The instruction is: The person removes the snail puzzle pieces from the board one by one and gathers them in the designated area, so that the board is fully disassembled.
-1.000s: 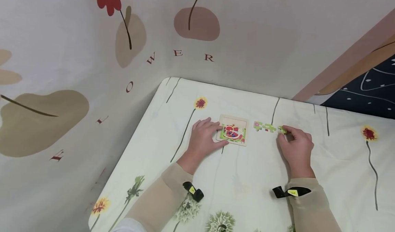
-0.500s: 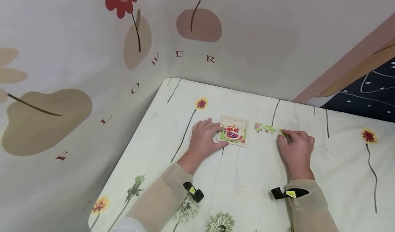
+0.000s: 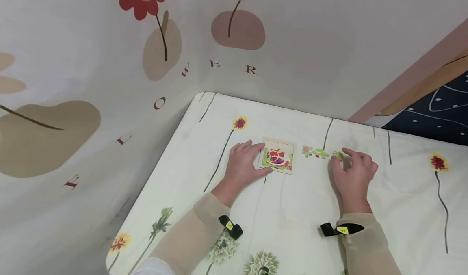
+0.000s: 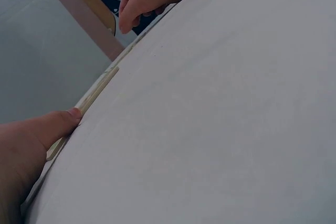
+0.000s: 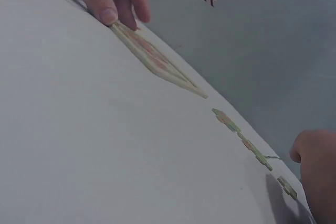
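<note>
A small square wooden jigsaw board [image 3: 278,141] lies flat on the table in the head view, with a red snail-like picture on green in its lower part and bare wood at the top. My left hand [image 3: 240,163] holds its left side between thumb and index finger. Right of the board lie two green puzzle pieces, one with a pink flower [image 3: 306,150] and one with a bit of red [image 3: 321,153]. Another green puzzle piece [image 3: 338,155] lies between the spread thumb and index finger of my right hand [image 3: 353,175]; the right wrist view shows it on the tabletop.
A white cloth with printed flowers [image 3: 292,210] covers the table. Behind it rises a pale wall hanging [image 3: 303,55] with flower shapes and letters. A dark patterned area [image 3: 431,108] shows at the far right. Each wrist carries a black strap [image 3: 341,229].
The right thumb and index finger have parted around the right-hand piece, which now shows more fully and sits slightly farther right. My left hand stays on the board.
</note>
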The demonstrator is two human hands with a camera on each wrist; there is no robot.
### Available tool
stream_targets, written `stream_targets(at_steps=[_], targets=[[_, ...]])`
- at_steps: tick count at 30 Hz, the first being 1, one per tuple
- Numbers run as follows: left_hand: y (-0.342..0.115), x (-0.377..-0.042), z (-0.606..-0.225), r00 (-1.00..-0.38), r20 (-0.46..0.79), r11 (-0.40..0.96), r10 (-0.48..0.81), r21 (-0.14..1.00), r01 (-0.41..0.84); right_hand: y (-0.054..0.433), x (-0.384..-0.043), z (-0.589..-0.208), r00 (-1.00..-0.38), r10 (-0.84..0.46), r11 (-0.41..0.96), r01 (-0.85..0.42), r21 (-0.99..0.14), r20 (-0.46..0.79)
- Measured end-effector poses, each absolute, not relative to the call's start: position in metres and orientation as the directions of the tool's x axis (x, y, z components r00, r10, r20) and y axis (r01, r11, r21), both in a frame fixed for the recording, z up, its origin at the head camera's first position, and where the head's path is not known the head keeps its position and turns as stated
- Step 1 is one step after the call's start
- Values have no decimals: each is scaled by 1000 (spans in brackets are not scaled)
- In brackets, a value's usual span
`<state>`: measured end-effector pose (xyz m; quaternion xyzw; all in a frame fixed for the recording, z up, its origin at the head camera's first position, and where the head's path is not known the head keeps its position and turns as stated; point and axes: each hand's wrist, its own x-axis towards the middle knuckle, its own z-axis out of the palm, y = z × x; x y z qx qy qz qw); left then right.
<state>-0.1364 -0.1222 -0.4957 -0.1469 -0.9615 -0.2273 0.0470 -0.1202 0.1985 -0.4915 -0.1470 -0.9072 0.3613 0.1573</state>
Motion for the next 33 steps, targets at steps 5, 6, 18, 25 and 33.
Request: stream_targets(at_steps=[5, 6, 18, 25, 33], targets=[[-120, -137, -495, -961, 129, 856, 245, 435, 277, 195, -122, -494, -894, 379, 700, 108, -706, 239], [-120, -137, -495, -962, 123, 857, 244, 437, 273, 193, -122, -494, -894, 375, 703, 101, -704, 246], [-121, -136, -493, -960, 139, 849, 244, 447, 281, 159, -127, -495, -929, 174, 741, -94, -665, 326], [-121, -138, -493, -963, 132, 831, 236, 486, 270, 122, -131, -495, -926, 25, 750, -232, -619, 377], [-121, -138, -495, -956, 155, 850, 250, 438, 293, 87, -137, -495, -943, -98, 744, -281, -606, 318]])
